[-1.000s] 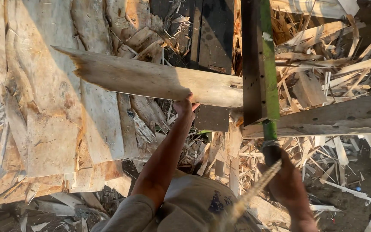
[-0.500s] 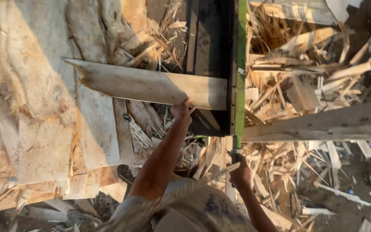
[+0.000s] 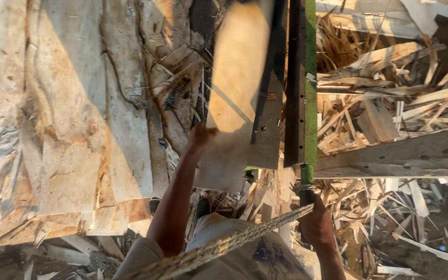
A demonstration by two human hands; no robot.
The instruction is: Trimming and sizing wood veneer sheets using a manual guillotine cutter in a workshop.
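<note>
Two hands, one board, one handle, one rope.

I count my two hands: my left hand (image 3: 199,139) grips one pale board (image 3: 234,93), my right hand (image 3: 315,224) closes on one dark handle (image 3: 307,186) under one green-edged metal bar (image 3: 303,78). One braided rope (image 3: 224,246) crosses my lap. One thick beam (image 3: 400,153) lies at right. Veneer sheets (image 3: 68,129) and scrap sticks (image 3: 390,78) are too many to count.

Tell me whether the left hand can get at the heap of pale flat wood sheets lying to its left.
Probably yes, but not freely. The left hand is gripping the edge of the long pale wooden plank, so it is occupied. The heap of pale flat wood sheets lies just beside it, with nothing visible between them.
</note>
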